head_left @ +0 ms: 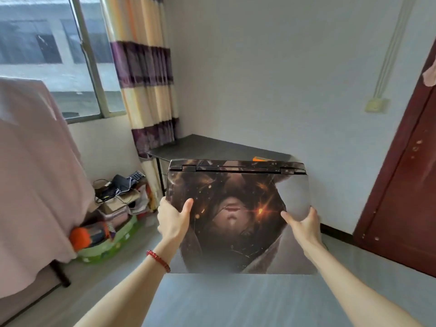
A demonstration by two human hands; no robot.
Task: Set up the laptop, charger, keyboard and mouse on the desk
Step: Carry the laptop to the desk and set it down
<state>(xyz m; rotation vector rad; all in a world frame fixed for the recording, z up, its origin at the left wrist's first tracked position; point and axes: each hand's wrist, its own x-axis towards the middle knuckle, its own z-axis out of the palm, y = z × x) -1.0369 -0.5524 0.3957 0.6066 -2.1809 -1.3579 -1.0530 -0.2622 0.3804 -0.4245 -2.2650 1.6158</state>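
Observation:
A closed laptop [236, 197] with a dark picture skin on its lid is held in the air in front of me, hinge edge away from me. My left hand [173, 220] grips its left edge, thumb on the lid. My right hand [304, 224] grips its right edge. Beyond it stands a dark desk [207, 147] in the corner of the room. Left of the desk, on a pile on the floor, lie a black keyboard [137, 176] and a tangle of black cables with a charger [111, 187]. I see no mouse.
A bed under a pink sheet [35, 173] fills the left side. A striped curtain [146, 79] hangs by the window. A small orange object [259, 158] lies on the desk. A dark red door [405, 185] is at the right. Grey floor lies below.

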